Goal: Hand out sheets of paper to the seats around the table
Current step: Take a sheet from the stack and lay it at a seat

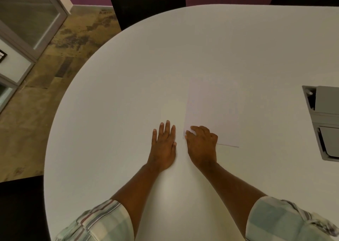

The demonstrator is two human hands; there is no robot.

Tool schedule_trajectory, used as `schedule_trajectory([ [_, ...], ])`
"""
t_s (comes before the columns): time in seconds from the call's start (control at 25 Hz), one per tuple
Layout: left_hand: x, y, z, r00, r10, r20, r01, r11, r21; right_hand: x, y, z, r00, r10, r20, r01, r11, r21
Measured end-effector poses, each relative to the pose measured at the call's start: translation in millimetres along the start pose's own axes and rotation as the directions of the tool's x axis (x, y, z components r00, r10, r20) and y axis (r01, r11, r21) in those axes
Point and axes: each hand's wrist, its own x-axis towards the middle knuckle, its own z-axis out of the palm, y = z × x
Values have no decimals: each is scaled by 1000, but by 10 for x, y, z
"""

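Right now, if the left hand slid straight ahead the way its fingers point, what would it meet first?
Nothing, as far as the view shows. The left hand lies flat, fingers pointing across the bare table; the sheet of paper lies off to its right. Beyond the far rim stands a dark chair, probably lower.

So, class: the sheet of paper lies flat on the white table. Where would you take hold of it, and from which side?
Grip the sheet of paper at its near left corner, coming from the person's side. It lies flat, so only an edge or corner can be lifted; the right hand already rests curled on that corner, while the left hand lies flat on the table beside it.
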Motion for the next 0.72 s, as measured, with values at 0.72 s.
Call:
schedule_trajectory([
  [0.72, 30, -16, -51, 993, -52, 109, 63, 993, -103, 341, 58, -151, 792, 571, 214, -573, 575, 585],
])
